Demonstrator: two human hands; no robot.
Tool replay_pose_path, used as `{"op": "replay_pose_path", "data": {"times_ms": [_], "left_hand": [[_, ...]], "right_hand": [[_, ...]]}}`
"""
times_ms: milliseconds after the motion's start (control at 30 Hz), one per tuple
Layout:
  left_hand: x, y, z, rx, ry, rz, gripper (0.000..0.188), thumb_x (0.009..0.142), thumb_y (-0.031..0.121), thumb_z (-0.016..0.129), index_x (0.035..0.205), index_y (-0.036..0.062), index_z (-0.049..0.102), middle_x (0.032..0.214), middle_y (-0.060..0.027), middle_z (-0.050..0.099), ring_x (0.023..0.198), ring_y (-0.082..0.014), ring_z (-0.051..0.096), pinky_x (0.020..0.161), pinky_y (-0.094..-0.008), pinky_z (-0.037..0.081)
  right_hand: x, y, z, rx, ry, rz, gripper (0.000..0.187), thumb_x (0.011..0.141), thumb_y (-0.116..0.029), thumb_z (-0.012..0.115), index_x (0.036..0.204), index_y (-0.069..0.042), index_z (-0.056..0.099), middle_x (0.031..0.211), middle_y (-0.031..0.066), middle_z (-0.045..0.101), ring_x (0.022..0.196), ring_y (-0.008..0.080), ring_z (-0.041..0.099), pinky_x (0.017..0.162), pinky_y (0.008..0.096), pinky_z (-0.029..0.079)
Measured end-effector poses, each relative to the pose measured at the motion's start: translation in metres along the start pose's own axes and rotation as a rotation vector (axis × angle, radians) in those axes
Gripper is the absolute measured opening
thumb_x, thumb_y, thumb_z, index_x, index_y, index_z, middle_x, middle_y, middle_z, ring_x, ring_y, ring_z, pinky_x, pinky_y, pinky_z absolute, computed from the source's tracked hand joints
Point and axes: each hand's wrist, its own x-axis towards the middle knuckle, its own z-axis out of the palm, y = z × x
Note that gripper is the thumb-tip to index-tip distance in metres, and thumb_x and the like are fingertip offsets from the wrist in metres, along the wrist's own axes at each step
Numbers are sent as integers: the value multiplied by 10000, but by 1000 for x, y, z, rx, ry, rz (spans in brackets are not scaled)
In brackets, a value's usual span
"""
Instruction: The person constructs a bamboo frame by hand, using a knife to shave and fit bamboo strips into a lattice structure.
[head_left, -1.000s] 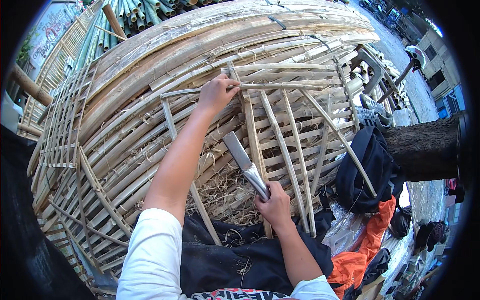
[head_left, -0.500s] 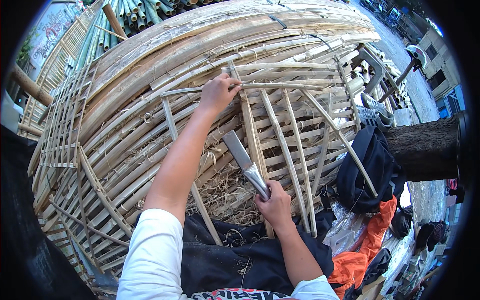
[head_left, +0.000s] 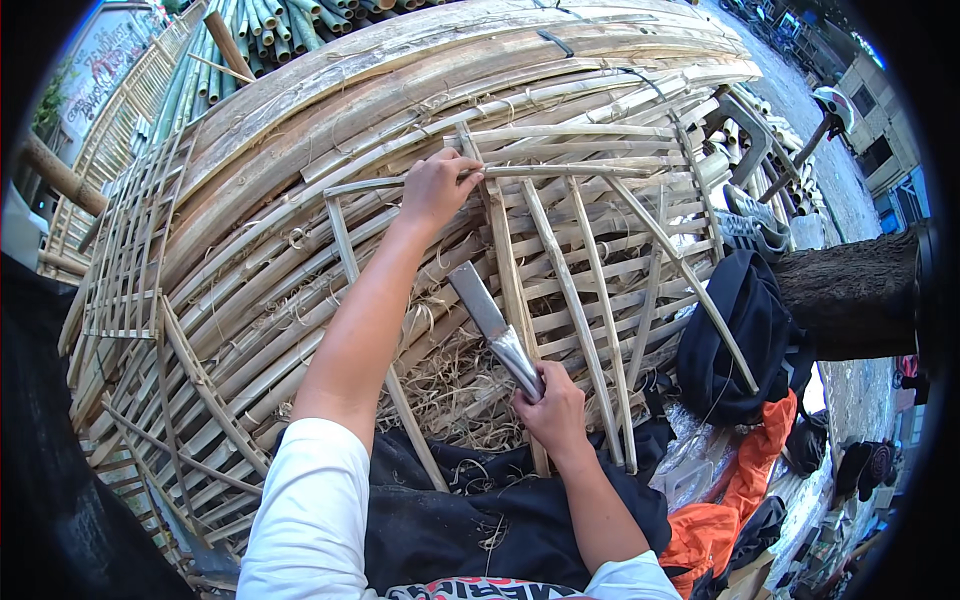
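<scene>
My left hand (head_left: pixel 437 188) pinches a thin bamboo strip (head_left: pixel 560 171) where it crosses the top of a thicker upright slat (head_left: pixel 508 270). Several narrower slats (head_left: pixel 572 290) hang down from that strip and fan out toward my lap. My right hand (head_left: pixel 556 410) is closed round the metal handle of a broad-bladed knife (head_left: pixel 482 305). The blade points up and to the left, just left of the thick slat, with its flat side toward me. Curled shavings (head_left: pixel 450 385) lie below it.
Long split bamboo poles (head_left: pixel 330 110) are stacked behind the frame. A bamboo lattice (head_left: pixel 130 250) stands at the left. To the right are a dark bag (head_left: pixel 730 330), an orange cloth (head_left: pixel 715 530), shoes (head_left: pixel 752 225) and a thick log (head_left: pixel 850 295). Dark fabric (head_left: pixel 450 540) covers my lap.
</scene>
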Motion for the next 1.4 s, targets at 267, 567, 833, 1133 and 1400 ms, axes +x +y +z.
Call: {"op": "replay_pose_path", "data": {"times_ms": [267, 567, 833, 1133, 1400], "left_hand": [[-1, 4, -2, 74, 7, 42, 203, 919, 326, 656, 1039, 197, 757, 915, -56, 659, 843, -290, 651, 788, -413, 490], [0, 4, 1, 100, -9, 37, 234, 934, 352, 634, 1063, 187, 737, 931, -64, 653, 854, -304, 644, 795, -423, 487], [0, 4, 7, 69, 21, -28, 242, 925, 363, 650, 1045, 182, 757, 935, -53, 673, 841, -294, 653, 794, -420, 499], [-4, -4, 7, -118, 51, -59, 213, 878, 309, 719, 1028, 170, 780, 930, -58, 692, 776, -261, 670, 728, -374, 518], [-5, -7, 8, 68, 71, 28, 212, 915, 329, 659, 1017, 158, 734, 946, -60, 666, 793, -310, 642, 765, -431, 502]], "right_hand": [[2, -3, -2, 9, -8, 4, 398, 700, -125, 745, 1064, -25, 616, 961, 166, 657, 792, 367, 674, 698, 434, 546], [1, -2, -1, 13, -2, 9, 387, 705, -123, 751, 1056, -30, 617, 965, 164, 658, 790, 363, 676, 691, 428, 545], [-1, -2, -2, 4, -4, 36, 393, 704, -140, 757, 1057, -37, 615, 964, 156, 652, 796, 371, 669, 700, 442, 541], [0, -6, -4, -8, 6, 33, 365, 724, -135, 736, 1051, -16, 622, 915, 194, 667, 791, 379, 682, 722, 426, 547], [0, -8, -2, 5, 15, 41, 359, 722, -128, 743, 1041, -21, 618, 915, 190, 668, 790, 383, 680, 712, 431, 547]]}}
